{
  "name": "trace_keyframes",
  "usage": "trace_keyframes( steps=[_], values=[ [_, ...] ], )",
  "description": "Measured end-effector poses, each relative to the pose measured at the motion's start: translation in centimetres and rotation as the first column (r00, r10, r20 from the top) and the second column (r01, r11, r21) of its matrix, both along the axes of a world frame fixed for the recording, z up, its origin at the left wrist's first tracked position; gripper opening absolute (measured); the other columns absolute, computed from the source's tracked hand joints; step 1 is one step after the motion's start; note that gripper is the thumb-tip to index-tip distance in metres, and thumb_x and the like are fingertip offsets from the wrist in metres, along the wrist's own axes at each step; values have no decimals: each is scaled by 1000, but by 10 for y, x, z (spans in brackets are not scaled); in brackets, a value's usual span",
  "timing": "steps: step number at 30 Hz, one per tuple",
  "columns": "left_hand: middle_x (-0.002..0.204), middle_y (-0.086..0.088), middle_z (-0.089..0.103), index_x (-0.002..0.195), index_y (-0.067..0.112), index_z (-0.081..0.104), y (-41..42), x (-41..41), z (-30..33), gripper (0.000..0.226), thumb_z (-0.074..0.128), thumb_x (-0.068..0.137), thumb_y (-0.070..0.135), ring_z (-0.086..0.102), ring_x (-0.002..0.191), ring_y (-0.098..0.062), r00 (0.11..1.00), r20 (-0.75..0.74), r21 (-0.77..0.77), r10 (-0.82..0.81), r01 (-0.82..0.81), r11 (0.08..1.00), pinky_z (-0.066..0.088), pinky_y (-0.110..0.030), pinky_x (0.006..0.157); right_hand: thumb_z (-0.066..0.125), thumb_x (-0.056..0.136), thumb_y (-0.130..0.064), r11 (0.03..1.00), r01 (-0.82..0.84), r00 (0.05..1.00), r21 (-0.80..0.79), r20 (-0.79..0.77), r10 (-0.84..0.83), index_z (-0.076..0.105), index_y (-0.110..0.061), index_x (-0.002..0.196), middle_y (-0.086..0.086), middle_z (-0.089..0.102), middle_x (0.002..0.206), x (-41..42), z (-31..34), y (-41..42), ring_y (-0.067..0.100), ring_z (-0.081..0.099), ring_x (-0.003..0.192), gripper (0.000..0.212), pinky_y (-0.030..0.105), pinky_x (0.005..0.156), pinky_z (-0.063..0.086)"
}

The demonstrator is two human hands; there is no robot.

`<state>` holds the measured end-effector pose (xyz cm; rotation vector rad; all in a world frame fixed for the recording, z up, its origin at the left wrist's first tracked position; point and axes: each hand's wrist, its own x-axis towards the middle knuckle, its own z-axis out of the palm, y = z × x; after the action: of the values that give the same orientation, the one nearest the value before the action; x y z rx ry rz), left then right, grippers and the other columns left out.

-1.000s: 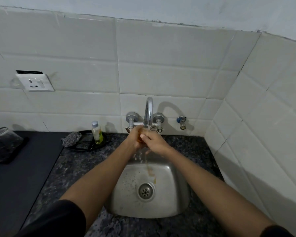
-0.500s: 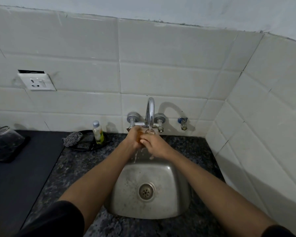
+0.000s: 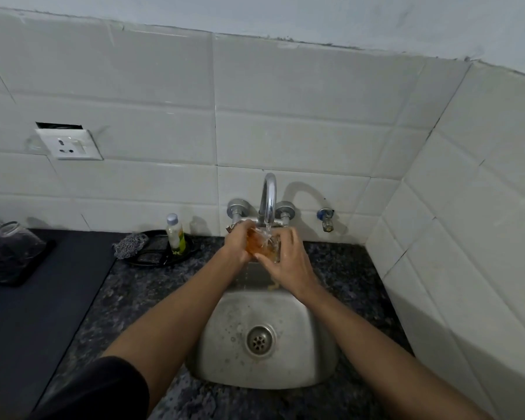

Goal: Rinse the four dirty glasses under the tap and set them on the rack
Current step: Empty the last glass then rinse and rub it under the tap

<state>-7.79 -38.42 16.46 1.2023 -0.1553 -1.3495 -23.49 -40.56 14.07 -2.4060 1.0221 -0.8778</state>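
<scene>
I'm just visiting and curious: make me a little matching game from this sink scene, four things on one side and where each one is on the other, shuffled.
Things:
1. glass
2. small bottle
3. wall socket
4. drain

Places:
A. on the tiled wall, far left
B. in the bottom of the sink
C. held in both hands under the tap
D. standing on the dark dish left of the tap

Pairs: 1-C, 2-D, 3-A, 4-B

Glass [image 3: 262,245] now exposed between hands — brownish water inside.
</scene>
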Motion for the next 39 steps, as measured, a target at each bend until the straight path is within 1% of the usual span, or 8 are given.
trace_keyframes(
  steps=[3,6,10,16,24,31,37,39],
  values=[
    [110,-16,73,131,4,61,-8,7,-23,64,82,73,22,72,96,-31,996,27,-3,88,-88,996,61,-52,84,83,84,-50,989,3,1000,147,-20,0,41,-25,145,3,47,143,-1,-6,2,16,55,120,78,34,98,53],
    [114,-17,73,139,8,52,-3,1,-19,78,85,69,17,75,94,-31,991,35,-39,130,-129,991,62,-42,72,82,85,-45,979,13,999,204,-32,-7,43,-22,147,3,48,140,-1,-14,3,19,58,119,77,38,97,56],
    [121,-24,67,136,5,53,-2,-5,-15,71,82,71,8,72,92,-29,982,102,-107,159,-148,983,59,-31,61,82,85,-45,970,31,999,239,-46,-21,50,-22,141,0,50,134,0,-19,5,20,60,116,68,41,94,57],
    [103,-10,65,128,14,51,1,-13,-13,55,74,81,-3,66,85,-25,964,187,-173,189,-157,972,57,-43,79,76,93,-38,991,-17,999,129,-31,21,46,-18,151,3,50,147,1,-19,12,20,53,132,69,32,108,49],
    [118,-18,73,122,10,70,5,1,-22,76,91,63,53,72,108,-36,989,114,-152,99,-81,985,53,-58,101,63,103,-18,942,-175,984,-288,-9,180,36,-4,161,14,36,164,0,-17,25,26,33,156,65,40,127,33],
    [99,-17,73,106,6,69,20,2,-6,39,54,101,42,71,86,-30,991,99,-226,-86,107,968,58,-40,78,90,82,-29,971,-91,951,220,308,19,60,-23,139,-6,69,126,10,1,20,2,68,110,65,27,90,62],
    [115,-15,69,132,4,63,9,17,-9,59,72,89,44,69,103,-30,980,170,-99,-104,122,988,60,-41,79,73,96,-14,951,-175,981,-255,43,191,53,-12,153,6,53,151,2,3,14,18,49,143,60,30,119,44],
    [116,-16,68,132,3,64,8,19,-12,56,71,89,39,68,106,-30,986,151,-116,-72,90,989,60,-44,86,76,94,-15,962,-199,973,-188,77,216,54,-16,152,3,52,153,2,2,14,17,47,144,62,31,119,44]
  ],
)
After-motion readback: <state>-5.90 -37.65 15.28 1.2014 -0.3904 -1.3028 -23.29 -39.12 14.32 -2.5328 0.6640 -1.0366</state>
